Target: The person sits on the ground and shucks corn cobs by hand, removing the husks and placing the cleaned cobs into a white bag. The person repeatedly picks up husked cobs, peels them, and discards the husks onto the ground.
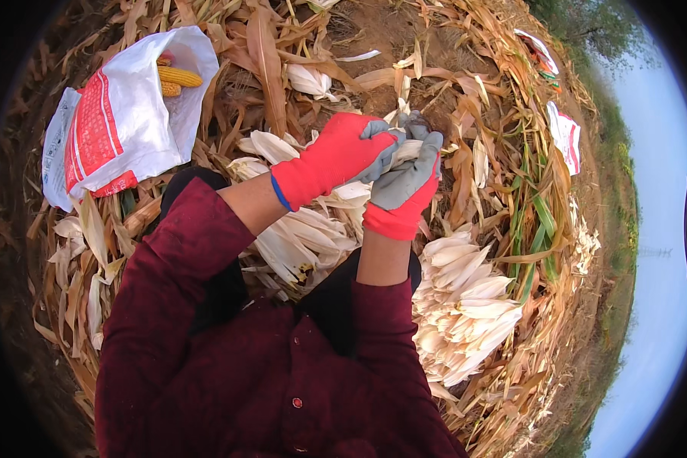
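Note:
My left hand (pixel 343 154), in a red glove with grey coated fingers, is closed on a pale ear of corn in its husk (pixel 406 151). My right hand (pixel 406 177), gloved the same way, holds the ear from below with its fingers curled round it. Both hands are close together, and their fingers hide much of the ear. Loose pale husks (pixel 303 240) lie beneath them, between my knees. To the right of my knee is a heap of ears in pale husks (pixel 464 303).
A white and red woven sack (pixel 143 120) with bare yellow corn ears (pixel 178 77) in its mouth stands at the upper left. Dry corn stalks and leaves (pixel 266 63) cover much of the ground. More sacks (pixel 564 137) lie at the far right.

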The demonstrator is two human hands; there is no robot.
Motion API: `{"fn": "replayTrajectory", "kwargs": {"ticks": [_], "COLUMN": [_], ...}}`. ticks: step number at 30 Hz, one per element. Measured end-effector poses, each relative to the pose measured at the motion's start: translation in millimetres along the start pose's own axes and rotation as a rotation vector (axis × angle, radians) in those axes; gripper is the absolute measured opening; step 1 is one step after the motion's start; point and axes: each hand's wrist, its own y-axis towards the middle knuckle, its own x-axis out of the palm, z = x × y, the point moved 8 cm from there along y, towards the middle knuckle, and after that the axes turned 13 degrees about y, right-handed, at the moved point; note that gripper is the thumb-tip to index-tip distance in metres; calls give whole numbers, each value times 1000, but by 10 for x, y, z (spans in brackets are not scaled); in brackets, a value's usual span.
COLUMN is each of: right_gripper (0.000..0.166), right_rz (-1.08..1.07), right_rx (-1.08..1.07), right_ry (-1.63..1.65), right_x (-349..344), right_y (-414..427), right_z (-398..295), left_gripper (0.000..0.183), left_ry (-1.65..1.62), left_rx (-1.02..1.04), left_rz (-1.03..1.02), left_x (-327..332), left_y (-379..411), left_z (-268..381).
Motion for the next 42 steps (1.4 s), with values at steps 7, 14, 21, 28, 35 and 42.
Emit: {"fn": "replayTrajectory", "kwargs": {"ticks": [7,14,21,28,35,42], "right_gripper": [23,23,24,23,25,23], "right_rz": [81,181,212,77,45,-78], "right_rx": [-544,-500,-317,-352,-251,-297], "right_ry": [-564,196,597,858,1162,789], "right_x": [31,-232,-1586,-1790,-1816,-1208], "right_y": [-197,-21,478,548,491,378], "right_z": [-509,-911,-1021,-1107,-1100,-899], "left_gripper": [39,38,37,40,33,60], "left_ry": [-234,-221,-297,-468,-280,-360], "left_rx": [-351,-314,-244,-431,-851,-488], "left_rz": [51,239,257,217,-373,-539], "left_x": [19,-435,-994,-409,544,964], "left_y": [-7,162,349,56,-711,-518], "left_z": [-96,-82,-316,-413,-832,-296]}}
